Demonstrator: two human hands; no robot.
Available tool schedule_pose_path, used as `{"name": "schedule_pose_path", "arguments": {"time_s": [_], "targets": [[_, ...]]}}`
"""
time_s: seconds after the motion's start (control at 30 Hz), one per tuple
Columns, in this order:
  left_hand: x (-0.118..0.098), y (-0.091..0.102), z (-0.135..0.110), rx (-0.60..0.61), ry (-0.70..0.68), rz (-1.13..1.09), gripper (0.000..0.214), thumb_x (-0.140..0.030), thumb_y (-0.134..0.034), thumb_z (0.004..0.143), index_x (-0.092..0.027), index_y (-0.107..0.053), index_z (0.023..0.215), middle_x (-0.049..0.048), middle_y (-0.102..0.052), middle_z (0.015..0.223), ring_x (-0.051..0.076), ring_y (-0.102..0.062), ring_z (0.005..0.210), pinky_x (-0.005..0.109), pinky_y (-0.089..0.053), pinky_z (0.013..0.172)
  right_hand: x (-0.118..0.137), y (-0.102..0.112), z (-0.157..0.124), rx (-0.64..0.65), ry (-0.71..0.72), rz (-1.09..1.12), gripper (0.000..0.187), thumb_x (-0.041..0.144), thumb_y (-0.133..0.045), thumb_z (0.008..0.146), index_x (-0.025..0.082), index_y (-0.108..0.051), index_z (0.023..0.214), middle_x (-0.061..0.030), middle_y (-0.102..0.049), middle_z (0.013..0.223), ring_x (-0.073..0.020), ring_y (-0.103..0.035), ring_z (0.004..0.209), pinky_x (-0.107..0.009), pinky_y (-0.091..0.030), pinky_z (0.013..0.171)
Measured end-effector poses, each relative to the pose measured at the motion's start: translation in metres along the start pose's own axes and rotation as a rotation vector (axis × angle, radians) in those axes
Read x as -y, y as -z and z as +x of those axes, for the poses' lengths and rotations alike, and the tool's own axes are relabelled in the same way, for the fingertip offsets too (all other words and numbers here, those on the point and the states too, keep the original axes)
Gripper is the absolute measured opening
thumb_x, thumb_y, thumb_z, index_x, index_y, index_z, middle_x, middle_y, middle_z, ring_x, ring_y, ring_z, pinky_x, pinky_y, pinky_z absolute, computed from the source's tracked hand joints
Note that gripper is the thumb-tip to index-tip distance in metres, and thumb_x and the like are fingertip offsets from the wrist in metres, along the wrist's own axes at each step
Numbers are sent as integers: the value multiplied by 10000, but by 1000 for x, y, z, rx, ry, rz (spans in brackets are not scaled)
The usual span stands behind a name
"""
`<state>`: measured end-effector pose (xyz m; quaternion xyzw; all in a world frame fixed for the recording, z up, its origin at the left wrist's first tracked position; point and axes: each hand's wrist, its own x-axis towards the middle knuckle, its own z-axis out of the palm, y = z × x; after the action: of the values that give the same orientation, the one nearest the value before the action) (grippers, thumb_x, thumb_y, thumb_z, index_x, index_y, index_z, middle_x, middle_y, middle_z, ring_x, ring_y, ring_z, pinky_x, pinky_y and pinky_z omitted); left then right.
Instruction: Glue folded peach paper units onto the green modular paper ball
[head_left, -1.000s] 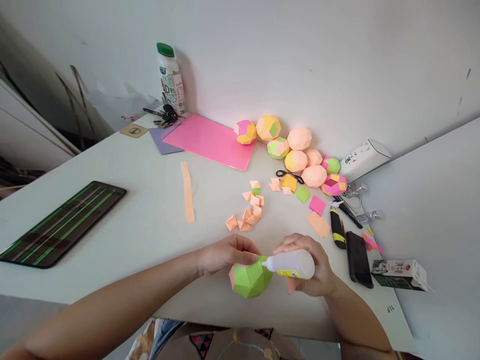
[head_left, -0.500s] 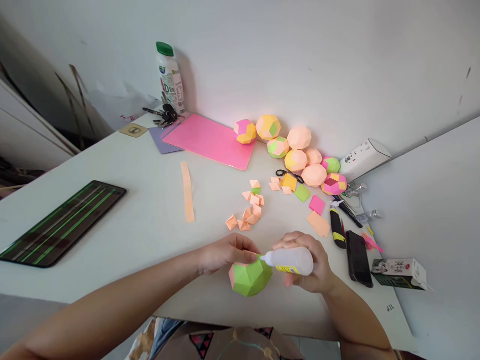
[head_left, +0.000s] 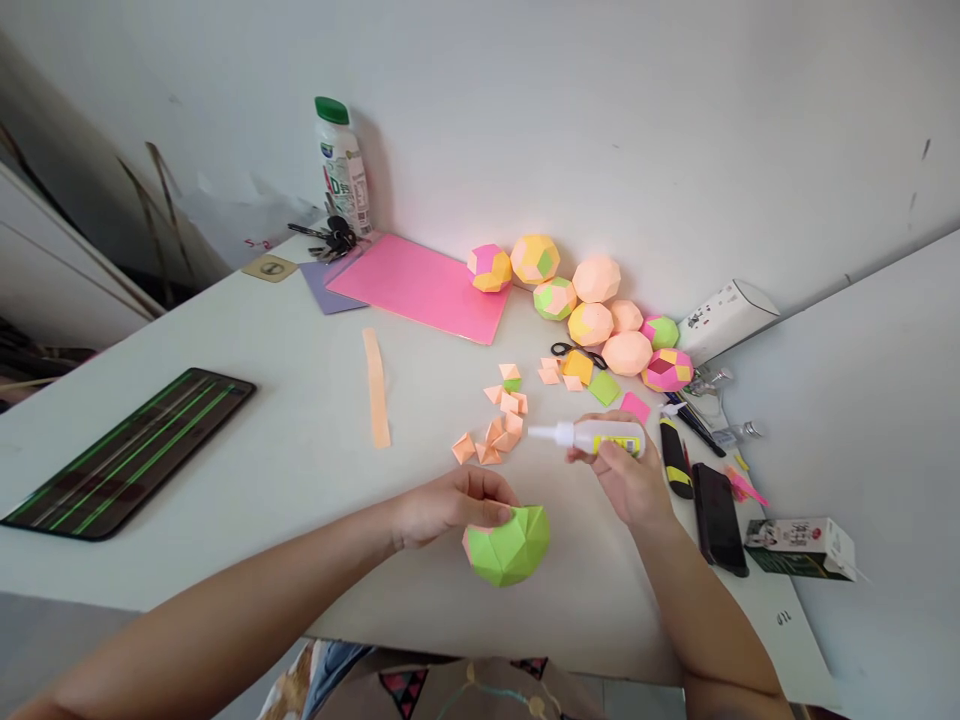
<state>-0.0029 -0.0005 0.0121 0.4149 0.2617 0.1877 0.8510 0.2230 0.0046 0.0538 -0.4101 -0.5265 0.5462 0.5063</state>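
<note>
My left hand (head_left: 450,505) is closed on a green and peach paper ball (head_left: 508,545), holding it low over the front of the white table (head_left: 285,460). My right hand (head_left: 626,478) grips a small white glue bottle (head_left: 600,437) with a yellow label. The bottle lies level with its nozzle pointing left, raised well above and to the right of the ball. A cluster of small folded peach paper pieces (head_left: 496,425) lies on the table just beyond both hands.
Several finished paper balls (head_left: 600,315) sit by the wall past a pink sheet (head_left: 420,285). A black phone (head_left: 718,517), marker (head_left: 675,458), small carton (head_left: 799,548) and white box (head_left: 724,318) lie right. A dark tablet (head_left: 127,450), peach strip (head_left: 375,385), keys and a bottle (head_left: 339,165) are left.
My right hand lifted the glue bottle up and away from the paper ball, where its nozzle had been touching. My left hand kept the ball in nearly the same place.
</note>
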Motion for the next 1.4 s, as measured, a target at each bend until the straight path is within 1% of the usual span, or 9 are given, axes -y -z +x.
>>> {"name": "schedule_pose_path", "arguments": {"time_s": [0.13, 0.23, 0.33, 0.53, 0.6, 0.73, 0.93, 1.13, 1.4], "targets": [[-6, 1, -2, 13, -71, 21, 200, -333, -729, 662, -146, -660, 684, -11, -569, 610, 106, -468, 587, 244, -345, 586, -25, 19, 21, -34, -111, -110, 289, 310, -646, 773, 230, -372, 820, -7, -615, 880, -195, -664, 815, -440, -511, 789], [-7, 4, -3, 19, -117, 23, 196, -328, -723, 671, -144, -654, 669, -5, -561, 619, 114, -475, 604, 249, -349, 598, -47, 26, 26, -144, 107, -640, 273, 300, -558, 804, 221, -308, 726, -37, -546, 943, -189, -624, 851, -395, -498, 758], [-5, 6, -2, 8, -138, 25, 171, -308, -709, 683, -145, -658, 673, 4, -560, 648, 124, -486, 629, 256, -359, 612, -60, 27, 24, -124, 181, -863, 250, 222, -589, 719, 212, -355, 634, -45, -505, 871, -209, -550, 877, -378, -456, 779], [-3, 6, -2, 15, -114, 86, 130, -276, -673, 682, -147, -657, 674, 15, -533, 677, 136, -469, 650, 255, -363, 603, -43, 8, 8, -76, 273, -1017, 108, 235, -597, 757, 198, -527, 684, -113, -537, 989, -280, -487, 1001, -469, -388, 879], [-2, 6, -3, 22, -109, 108, 118, -266, -660, 684, -148, -659, 676, 12, -528, 679, 133, -458, 645, 255, -359, 600, -29, -2, 0, 31, 304, -933, 93, 271, -592, 798, 196, -579, 745, -112, -556, 1061, -264, -499, 1043, -460, -385, 916], [-1, 6, -3, 45, -102, 148, 91, -245, -634, 697, -158, -661, 692, 2, -525, 698, 123, -437, 640, 257, -347, 606, -10, -15, -15, 435, -202, -468, 200, 354, -538, 869, 177, -622, 913, -48, -641, 851, -152, -586, 774, -294, -472, 696], [2, 8, -3, 61, -92, 275, 97, -222, -622, 711, -162, -682, 759, 2, -528, 737, 112, -413, 629, 248, -336, 592, -19, -15, -18, 516, -596, -20, 230, 306, -715, 738, 152, -613, 875, 11, -614, 772, -75, -559, 668, -201, -431, 610], [3, 6, -4, 78, -96, 383, 99, -219, -598, 723, -161, -669, 761, 0, -521, 748, 117, -438, 649, 245, -353, 606, -24, -14, -17, 550, -681, 26, 333, 243, -799, 616, 151, -644, 896, 5, -623, 780, -84, -558, 689, -211, -439, 626], [7, 5, -4, 80, -54, 423, 87, -220, -594, 718, -155, -623, 768, -14, -484, 730, 92, -384, 595, 219, -305, 525, -15, -15, -19, 553, -504, -364, 208, 240, -716, 695, 152, -679, 881, -1, -583, 742, -114, -515, 695, -249, -434, 648]]}}
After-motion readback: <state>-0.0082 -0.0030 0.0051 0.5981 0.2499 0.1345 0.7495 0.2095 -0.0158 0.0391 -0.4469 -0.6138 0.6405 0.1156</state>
